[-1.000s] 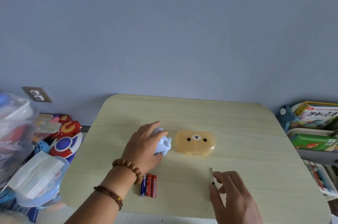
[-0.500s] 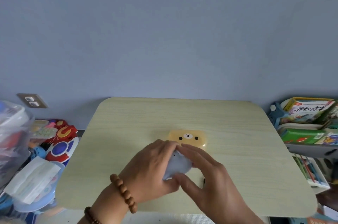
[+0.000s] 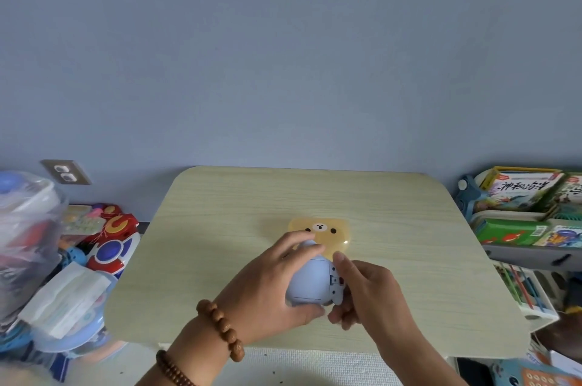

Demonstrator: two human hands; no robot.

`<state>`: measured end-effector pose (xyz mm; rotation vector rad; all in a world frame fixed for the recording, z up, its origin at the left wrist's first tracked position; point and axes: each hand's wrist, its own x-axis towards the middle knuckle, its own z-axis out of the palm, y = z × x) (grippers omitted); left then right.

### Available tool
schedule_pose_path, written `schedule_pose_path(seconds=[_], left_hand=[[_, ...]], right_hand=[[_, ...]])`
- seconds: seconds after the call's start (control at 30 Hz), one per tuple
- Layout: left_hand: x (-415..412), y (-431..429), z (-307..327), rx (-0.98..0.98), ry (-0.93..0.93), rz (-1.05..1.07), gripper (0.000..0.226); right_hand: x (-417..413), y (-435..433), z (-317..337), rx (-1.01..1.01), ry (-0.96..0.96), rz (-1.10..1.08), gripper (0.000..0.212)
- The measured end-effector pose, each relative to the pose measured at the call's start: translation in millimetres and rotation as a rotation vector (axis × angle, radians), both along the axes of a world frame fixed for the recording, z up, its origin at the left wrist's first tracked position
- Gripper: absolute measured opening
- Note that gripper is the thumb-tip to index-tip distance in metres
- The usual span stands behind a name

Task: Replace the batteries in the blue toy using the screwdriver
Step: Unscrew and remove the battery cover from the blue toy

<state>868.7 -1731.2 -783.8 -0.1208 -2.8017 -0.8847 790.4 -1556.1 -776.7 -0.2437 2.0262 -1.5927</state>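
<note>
The blue toy (image 3: 310,281) is a pale blue rounded shape held above the near middle of the table (image 3: 409,259), its underside turned up toward me. My left hand (image 3: 267,285) wraps its left side, fingers over the top and thumb below. My right hand (image 3: 365,288) grips its right side, where a small panel with a red dot shows. The batteries and the screwdriver are hidden behind my hands and arms.
A translucent orange bear-face box (image 3: 324,233) lies just beyond the toy. Toys and plastic bags (image 3: 56,259) are piled left of the table. Shelves with books (image 3: 522,206) stand to the right. A wall socket (image 3: 66,173) sits at the back left.
My left hand lifted the blue toy off the table and brought it nearer. My right hand left the screwdriver at the front right and joined on the toy, which got turned over.
</note>
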Motion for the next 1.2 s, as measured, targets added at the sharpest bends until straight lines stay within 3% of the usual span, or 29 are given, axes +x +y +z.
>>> schedule_pose_path(seconds=[0.13, 0.23, 0.4, 0.8, 0.93, 1.03, 1.2], left_hand=[[-3, -1, -7, 0.135, -0.024, 0.060, 0.072], [-3, -7, -11, 0.142, -0.078, 0.075, 0.074], [-4, -11, -17, 0.109, -0.171, 0.043, 0.077], [-11, -12, -36, 0.025, -0.262, 0.022, 0.076], [-11, -15, -39, 0.023, -0.255, 0.025, 0.075], [-10, -17, -41, 0.029, -0.243, 0.030, 0.075], [-10, -19, -42, 0.047, -0.229, 0.037, 0.075]], right_hand=[[-1, 8, -6, 0.093, 0.308, 0.132, 0.018], [-11, 19, -13, 0.216, 0.535, 0.363, 0.061], [-22, 22, -26, 0.368, 0.761, 0.446, 0.065], [-19, 19, -63, 0.457, 0.927, 0.410, 0.064], [-17, 24, -61, 0.435, 0.903, 0.404, 0.076], [-15, 38, -68, 0.384, 0.786, 0.238, 0.083], [-5, 40, -84, 0.588, 0.926, 0.241, 0.044]])
